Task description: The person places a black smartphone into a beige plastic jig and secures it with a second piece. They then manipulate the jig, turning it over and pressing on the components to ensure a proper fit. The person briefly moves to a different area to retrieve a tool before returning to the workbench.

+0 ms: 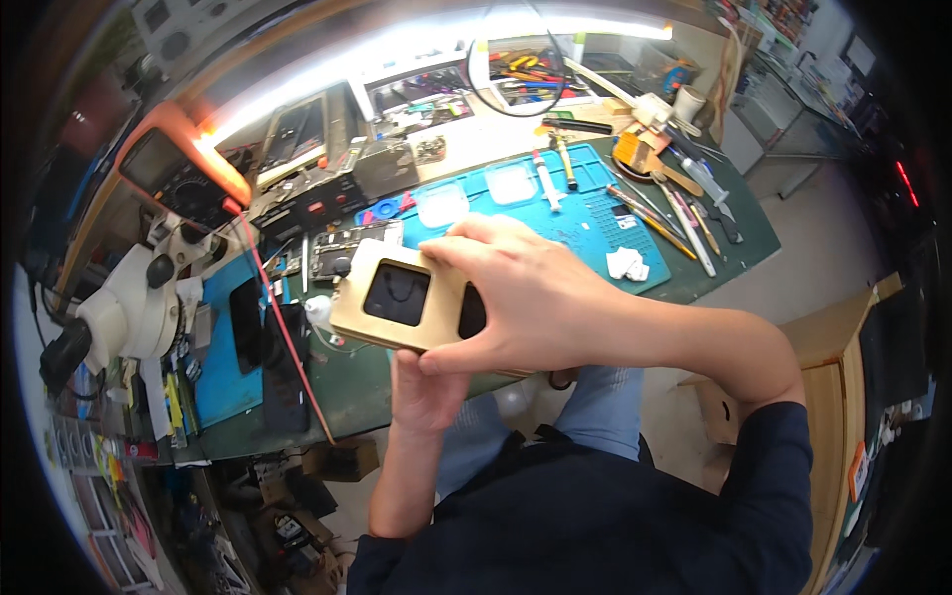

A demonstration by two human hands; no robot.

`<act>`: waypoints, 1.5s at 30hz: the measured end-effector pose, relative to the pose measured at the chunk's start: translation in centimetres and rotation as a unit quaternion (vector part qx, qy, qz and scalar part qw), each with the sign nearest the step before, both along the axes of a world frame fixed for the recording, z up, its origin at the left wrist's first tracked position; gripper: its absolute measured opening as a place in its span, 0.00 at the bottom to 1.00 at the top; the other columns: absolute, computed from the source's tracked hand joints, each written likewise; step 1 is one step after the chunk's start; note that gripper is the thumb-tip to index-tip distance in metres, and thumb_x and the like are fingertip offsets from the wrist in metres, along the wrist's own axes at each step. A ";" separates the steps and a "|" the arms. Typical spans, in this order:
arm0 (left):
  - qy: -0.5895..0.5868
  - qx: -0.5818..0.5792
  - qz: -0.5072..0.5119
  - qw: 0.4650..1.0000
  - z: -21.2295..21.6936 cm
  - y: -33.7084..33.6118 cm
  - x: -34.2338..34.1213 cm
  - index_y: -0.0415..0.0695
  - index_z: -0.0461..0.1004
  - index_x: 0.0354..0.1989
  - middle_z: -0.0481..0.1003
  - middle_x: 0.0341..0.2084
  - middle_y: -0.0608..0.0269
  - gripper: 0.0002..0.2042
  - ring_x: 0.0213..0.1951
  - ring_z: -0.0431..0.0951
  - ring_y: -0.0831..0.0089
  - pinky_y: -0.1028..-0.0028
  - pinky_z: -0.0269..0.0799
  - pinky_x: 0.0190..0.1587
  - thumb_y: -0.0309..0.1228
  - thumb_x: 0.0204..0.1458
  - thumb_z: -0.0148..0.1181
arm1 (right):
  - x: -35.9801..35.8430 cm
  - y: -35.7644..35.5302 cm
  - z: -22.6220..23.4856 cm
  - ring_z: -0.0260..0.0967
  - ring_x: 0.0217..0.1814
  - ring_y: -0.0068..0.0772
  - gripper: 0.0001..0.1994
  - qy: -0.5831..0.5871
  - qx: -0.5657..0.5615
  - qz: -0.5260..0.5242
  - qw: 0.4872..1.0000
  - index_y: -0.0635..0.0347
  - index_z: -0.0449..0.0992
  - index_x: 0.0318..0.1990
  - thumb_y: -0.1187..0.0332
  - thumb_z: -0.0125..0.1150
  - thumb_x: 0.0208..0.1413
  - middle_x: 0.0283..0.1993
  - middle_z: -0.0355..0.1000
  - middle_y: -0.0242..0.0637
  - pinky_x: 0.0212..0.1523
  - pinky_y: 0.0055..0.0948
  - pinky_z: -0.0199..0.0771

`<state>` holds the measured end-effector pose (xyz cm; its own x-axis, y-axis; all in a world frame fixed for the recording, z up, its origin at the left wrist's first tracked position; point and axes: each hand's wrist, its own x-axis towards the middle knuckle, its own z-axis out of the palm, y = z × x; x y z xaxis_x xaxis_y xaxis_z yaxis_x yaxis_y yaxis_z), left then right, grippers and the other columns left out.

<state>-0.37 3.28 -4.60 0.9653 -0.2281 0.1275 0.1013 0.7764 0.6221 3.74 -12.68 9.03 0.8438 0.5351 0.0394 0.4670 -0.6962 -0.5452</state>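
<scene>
A gold-coloured, flat rectangular block (357, 315) with dark, square-cornered openings is held up over the bench's near edge. My right hand (540, 293) is closed around its right end, fingers on the far edge and thumb along the near one. From below, my left hand (428, 392) supports the block; most of its fingers are hidden beneath. Just beyond the block lies a bare circuit board (342, 253). A small white bottle (318, 310) stands close to its left end.
A blue work mat (585, 233) carries clear trays, a syringe (548, 183) and crumpled white tissue (627, 265). Tweezers, brushes and a knife lie at the right. To the left are an orange multimeter (178, 164), a white microscope (129, 302) and a red cable (273, 307).
</scene>
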 end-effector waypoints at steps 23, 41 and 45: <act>-0.100 0.006 -0.093 0.991 -1.0 -1.3 -1.6 0.43 0.54 0.69 0.69 0.58 0.59 0.47 0.60 0.71 0.64 0.63 0.70 0.62 0.37 0.42 0.78 | -4.5 -2.5 -1.9 0.64 0.56 0.46 0.44 -0.046 0.067 0.082 0.993 0.65 0.64 0.66 0.60 0.77 0.39 0.53 0.61 0.48 0.55 0.38 0.71; -0.053 -0.088 0.041 0.994 1.5 -0.7 -1.3 0.51 0.47 0.72 0.51 0.70 0.62 0.52 0.69 0.56 0.60 0.54 0.60 0.69 0.51 0.42 0.75 | -5.1 -4.3 -0.8 0.67 0.61 0.54 0.46 -0.037 0.123 0.072 0.989 0.68 0.62 0.65 0.53 0.78 0.41 0.61 0.64 0.54 0.59 0.40 0.70; -0.052 -0.085 0.052 0.994 1.9 -1.1 -0.7 0.52 0.47 0.72 0.51 0.71 0.62 0.51 0.69 0.57 0.60 0.53 0.62 0.69 0.49 0.43 0.75 | -4.5 -4.4 -1.2 0.70 0.58 0.50 0.42 -0.039 0.168 0.042 0.984 0.71 0.62 0.63 0.59 0.75 0.43 0.56 0.69 0.56 0.58 0.37 0.70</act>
